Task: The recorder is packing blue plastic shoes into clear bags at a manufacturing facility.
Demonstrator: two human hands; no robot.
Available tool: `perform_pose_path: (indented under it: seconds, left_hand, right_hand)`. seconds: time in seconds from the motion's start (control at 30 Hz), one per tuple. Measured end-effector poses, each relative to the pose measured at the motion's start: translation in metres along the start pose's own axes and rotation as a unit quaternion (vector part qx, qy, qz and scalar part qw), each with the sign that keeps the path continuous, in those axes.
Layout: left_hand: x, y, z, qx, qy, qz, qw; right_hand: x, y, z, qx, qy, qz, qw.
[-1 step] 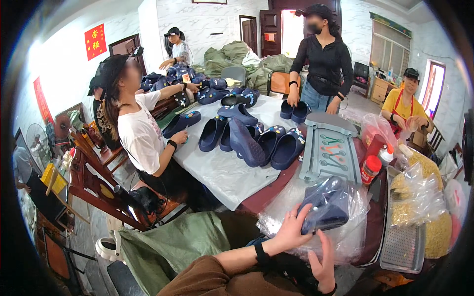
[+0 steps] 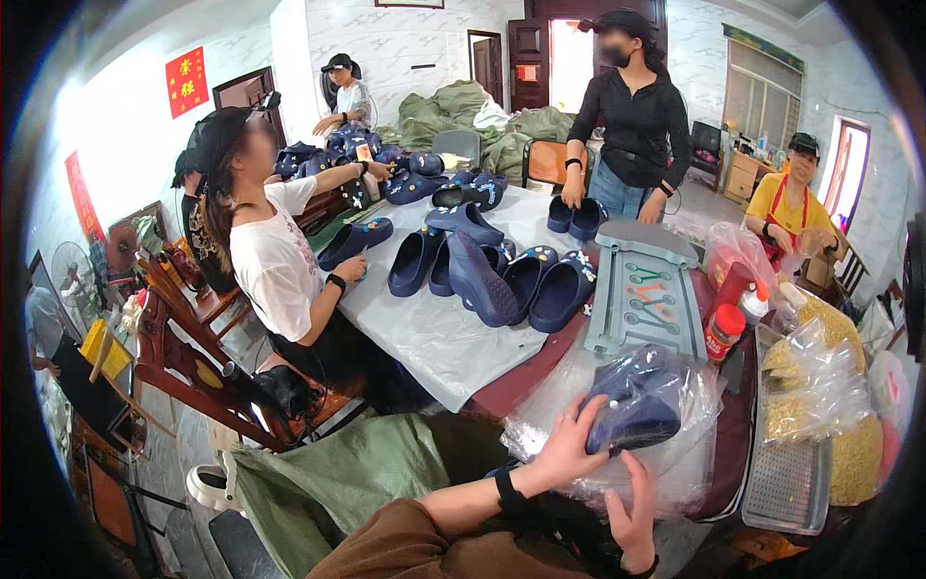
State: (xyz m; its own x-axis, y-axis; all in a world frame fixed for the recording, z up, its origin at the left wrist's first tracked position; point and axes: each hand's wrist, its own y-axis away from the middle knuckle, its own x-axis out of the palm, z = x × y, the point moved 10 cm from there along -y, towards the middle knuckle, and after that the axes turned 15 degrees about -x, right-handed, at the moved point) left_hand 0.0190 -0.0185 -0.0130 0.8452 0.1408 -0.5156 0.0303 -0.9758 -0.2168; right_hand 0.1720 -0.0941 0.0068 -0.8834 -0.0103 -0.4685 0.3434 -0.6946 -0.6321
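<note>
On my remote feed I note dark-blue footwear [image 2: 639, 410] in crinkled clear plastic [image 2: 680, 468], left hand [image 2: 571, 448] clasping its edge, right hand [image 2: 633, 526] spread, a red-capped, print-labelled bottle [image 2: 721, 334] nearby.

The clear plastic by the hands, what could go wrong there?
The crumpled clear plastic might bunch up or tear as it gets handled. The dark blue footwear could slip, because the left hand is only at its near end and the right hand is open. And the red-capped bottle stands close to the plastic, so a big tug might perhaps knock it over.
</note>
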Motion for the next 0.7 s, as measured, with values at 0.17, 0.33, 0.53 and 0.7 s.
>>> perform_pose_path:
  seconds: [0.17,0.33,0.53,0.7]
  left_hand:
    - [-0.038,-0.017,0.024,0.003,0.096,-0.012,0.995]
    - [-0.122,0.007,0.027,-0.010,0.071,0.004,0.997]
    - [-0.295,0.077,0.005,-0.117,-0.161,-0.065,0.978]
    - [-0.406,0.156,-0.026,-0.255,-0.457,-0.110,0.845]
  right_hand:
    - [-0.010,0.007,-0.016,0.013,0.012,-0.049,0.999]
    - [-0.024,0.019,-0.030,0.020,0.056,-0.070,0.996]
    - [-0.009,0.039,-0.074,0.063,0.064,-0.023,0.996]
    - [-0.008,0.041,-0.087,0.061,0.115,0.003,0.992]
